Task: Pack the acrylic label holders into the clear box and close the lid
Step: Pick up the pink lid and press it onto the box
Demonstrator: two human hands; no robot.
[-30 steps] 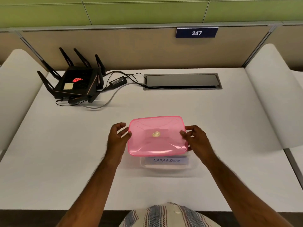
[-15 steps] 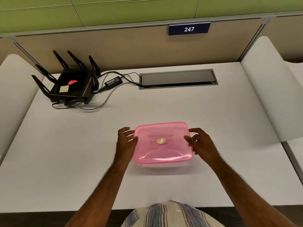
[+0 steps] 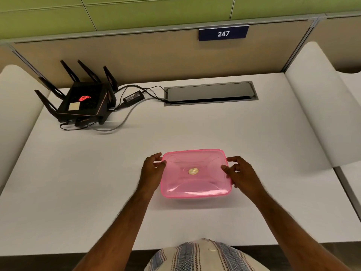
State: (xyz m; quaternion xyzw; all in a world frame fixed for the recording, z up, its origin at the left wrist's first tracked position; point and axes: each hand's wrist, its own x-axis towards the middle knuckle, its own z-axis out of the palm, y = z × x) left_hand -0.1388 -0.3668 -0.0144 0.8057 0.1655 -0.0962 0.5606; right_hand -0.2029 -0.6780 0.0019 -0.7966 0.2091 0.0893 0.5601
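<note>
A translucent pink lid (image 3: 195,173) with a round gold sticker in its middle lies flat on the clear box (image 3: 197,198), of which only a thin strip shows under the lid's near edge. My left hand (image 3: 151,171) pinches the lid's left edge between thumb and fingers. On the opposite side, my right hand (image 3: 241,175) grips the lid's right edge. The label holders are hidden beneath the lid.
The box sits on a white desk (image 3: 78,182). A black router (image 3: 84,100) with antennas, its power brick (image 3: 133,98) and cables stand at the back left. A grey cable hatch (image 3: 211,92) lies at the back centre. White side panels flank the desk.
The lid came down from a raised, offset position onto the box, hiding the holder marked "LABRADOR". Both hands stayed on the lid's edges.
</note>
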